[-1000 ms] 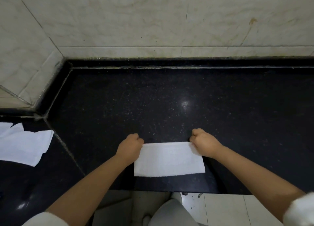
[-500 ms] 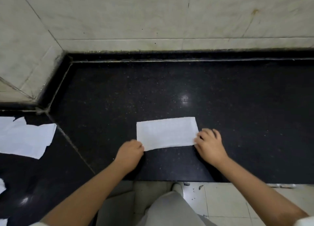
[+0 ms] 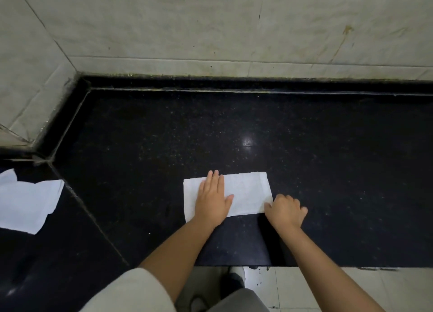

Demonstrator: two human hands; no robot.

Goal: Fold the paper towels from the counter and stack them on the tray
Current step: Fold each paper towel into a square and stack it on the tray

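Pressing flat with straight fingers, the left hand (image 3: 212,200) lies on the left half of the folded paper towel (image 3: 248,192), while the right hand (image 3: 285,211) has its fingers curled at the towel's near right corner; I cannot tell if it pinches the corner or only touches it. The two hands are apart, with the bare part of the towel between them. The towel lies on the black counter (image 3: 328,171), close to its front edge. In my judgement the risk is this: if the right hand lifts the corner for the next fold while the left palm does not hold firmly, the thin sheet can slide on the polished stone and the edges will not meet, or the soft paper can tear at the corner. Far to the left of the left hand lies another paper towel (image 3: 28,204), not yet folded and with one ragged edge. No tray is visible, so the place for stacking is unknown. Nothing stands between the hands and the towels.
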